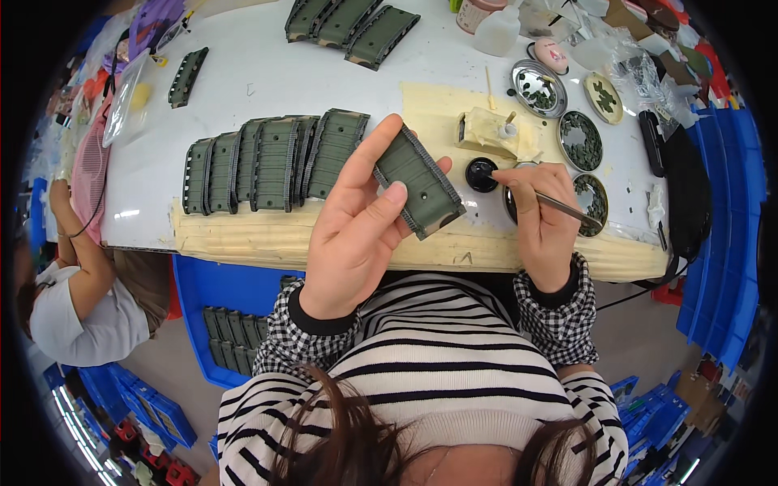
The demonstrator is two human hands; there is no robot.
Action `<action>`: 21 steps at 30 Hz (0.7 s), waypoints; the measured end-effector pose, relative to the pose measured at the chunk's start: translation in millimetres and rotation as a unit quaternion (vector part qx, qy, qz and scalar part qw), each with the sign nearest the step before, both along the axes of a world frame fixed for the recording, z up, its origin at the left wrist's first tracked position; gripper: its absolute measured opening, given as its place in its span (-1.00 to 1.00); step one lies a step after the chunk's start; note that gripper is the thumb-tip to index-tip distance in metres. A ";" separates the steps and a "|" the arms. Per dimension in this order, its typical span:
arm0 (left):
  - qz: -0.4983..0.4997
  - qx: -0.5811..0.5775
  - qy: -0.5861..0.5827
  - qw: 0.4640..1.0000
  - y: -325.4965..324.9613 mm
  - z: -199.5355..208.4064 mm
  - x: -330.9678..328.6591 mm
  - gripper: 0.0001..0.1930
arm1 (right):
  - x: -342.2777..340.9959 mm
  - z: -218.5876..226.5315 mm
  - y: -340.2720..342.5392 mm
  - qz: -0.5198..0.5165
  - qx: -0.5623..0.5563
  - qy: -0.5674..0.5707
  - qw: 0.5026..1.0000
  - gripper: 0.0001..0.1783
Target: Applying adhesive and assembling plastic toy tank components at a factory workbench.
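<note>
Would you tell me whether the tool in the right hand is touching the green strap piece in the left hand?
Apart. The head view shows the thin tool in the right hand pointing at a small black pot, clear of the green strap piece.

bright, even light, soft shadows (fisheye-bent, dark rim).

I hold a green, dark-edged fabric pouch (pixel 420 188) tilted above the table edge, and a thin metal tool (pixel 567 209) aslant.
</note>
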State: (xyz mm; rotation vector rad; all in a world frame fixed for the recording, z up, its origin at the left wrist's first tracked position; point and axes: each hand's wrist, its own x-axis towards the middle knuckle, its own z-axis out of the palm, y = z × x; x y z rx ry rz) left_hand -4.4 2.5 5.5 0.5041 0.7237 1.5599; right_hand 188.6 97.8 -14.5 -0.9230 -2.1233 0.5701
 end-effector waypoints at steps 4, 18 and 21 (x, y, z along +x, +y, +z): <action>0.008 0.000 0.021 1.000 0.7 -2.1 1.3 -0.45 | -0.6 -1.5 0.4 0.000 0.000 0.000 1.000 -0.86; 0.042 -0.037 -0.044 0.997 7.1 6.3 9.5 -0.49 | -4.5 36.2 -27.7 0.166 -0.005 0.122 0.979 -0.75; 0.045 -0.036 -0.051 0.997 8.1 7.7 13.6 -0.50 | -7.2 38.2 -32.6 0.201 -0.050 0.105 0.973 -0.74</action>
